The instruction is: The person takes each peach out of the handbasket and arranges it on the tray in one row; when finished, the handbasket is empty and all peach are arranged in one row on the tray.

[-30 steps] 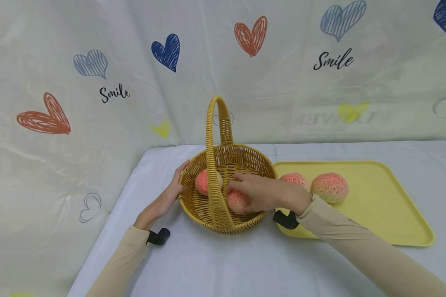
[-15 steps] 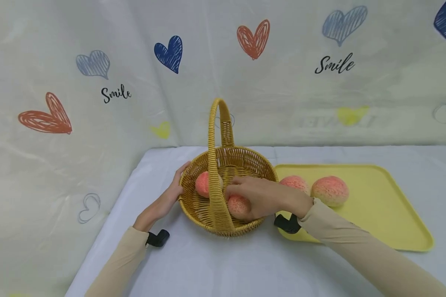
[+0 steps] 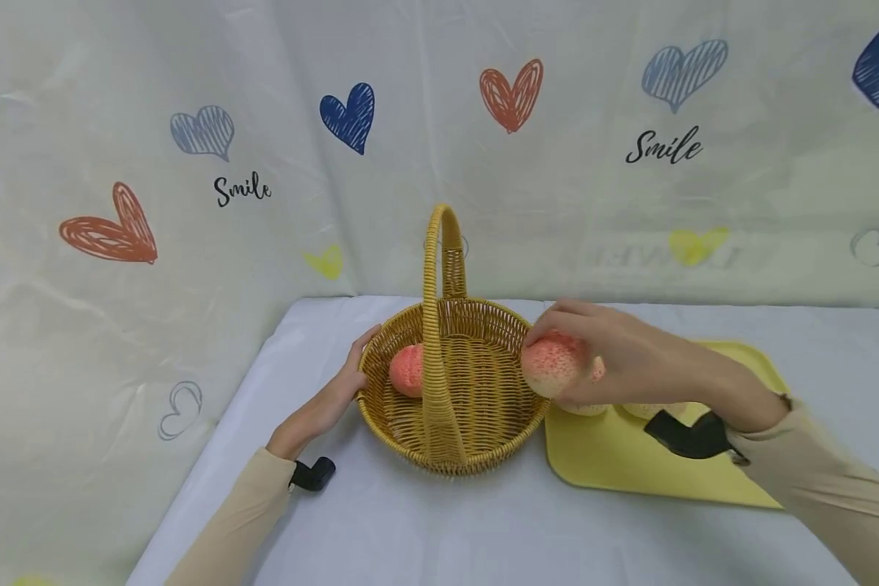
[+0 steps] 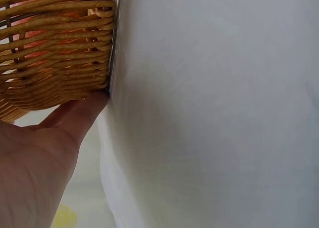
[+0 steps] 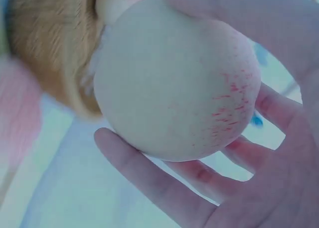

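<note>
In the head view, the right hand (image 3: 630, 354) held a pink-and-cream peach (image 3: 553, 366), its thumb and fingers curled round the fruit at the right rim of a woven basket (image 3: 487, 391); whether peach and rim touched could not be told. The left hand (image 3: 333, 397) rested against the basket's outer left side, its fingers extended along the wall rather than clenched. A second peach (image 3: 408, 370) lay inside the basket, left of the upright handle (image 3: 434, 342) and partly behind it. Beneath the right hand and wrist, two more peaches (image 3: 653, 409), partly hidden, sat on a yellow tray (image 3: 601, 460) just beside the basket. Everything stood on a white cloth (image 3: 410, 529) before a heart-printed backdrop (image 3: 425, 146). In the left wrist view, a fingertip touched the basket low down, where the weave met the cloth, and pink showed through the gaps. In the right wrist view, the held peach turned its pale side, streaked with red, to the camera, the fingers spread around it, while the basket blurred behind.
</note>
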Motion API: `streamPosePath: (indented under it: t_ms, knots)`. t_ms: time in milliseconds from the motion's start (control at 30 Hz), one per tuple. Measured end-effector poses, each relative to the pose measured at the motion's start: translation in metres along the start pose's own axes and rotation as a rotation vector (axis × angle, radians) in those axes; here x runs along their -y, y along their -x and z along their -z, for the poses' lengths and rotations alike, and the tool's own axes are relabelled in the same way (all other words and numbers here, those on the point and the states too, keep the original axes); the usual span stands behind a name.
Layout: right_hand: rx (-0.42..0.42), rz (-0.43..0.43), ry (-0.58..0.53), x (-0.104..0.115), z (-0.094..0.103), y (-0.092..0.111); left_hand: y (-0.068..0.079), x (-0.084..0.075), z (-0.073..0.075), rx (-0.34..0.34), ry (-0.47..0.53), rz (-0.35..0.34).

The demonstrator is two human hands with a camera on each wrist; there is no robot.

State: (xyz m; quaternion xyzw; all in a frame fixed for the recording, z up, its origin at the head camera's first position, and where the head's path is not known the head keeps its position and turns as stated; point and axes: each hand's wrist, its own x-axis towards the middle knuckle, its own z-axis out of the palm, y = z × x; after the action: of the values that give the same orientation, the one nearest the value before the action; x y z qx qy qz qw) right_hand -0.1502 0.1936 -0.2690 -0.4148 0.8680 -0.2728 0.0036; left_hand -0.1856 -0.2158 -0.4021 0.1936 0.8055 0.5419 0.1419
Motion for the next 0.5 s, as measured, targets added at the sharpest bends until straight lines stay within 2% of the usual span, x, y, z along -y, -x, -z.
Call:
streamPosePath:
  t_ms: [100, 233, 367, 500]
  knots:
    - [-0.055, -0.015, 0.046, -0.008, 0.019, 0.027, 0.0, 0.0, 0.0, 0.004, 0.0, -0.004]
    - [-0.133, -0.089, 0.174, -0.026, 0.037, 0.068, -0.001, -0.001, 0.0, 0.006, -0.005, -0.006]
    - [-0.197, -0.223, 0.282, -0.05, 0.045, 0.106, -0.001, -0.001, 0.0, 0.007, -0.006, -0.004]
    - [-0.24, -0.337, 0.31, -0.075, 0.046, 0.131, -0.001, -0.001, -0.001, 0.005, 0.0, -0.001]
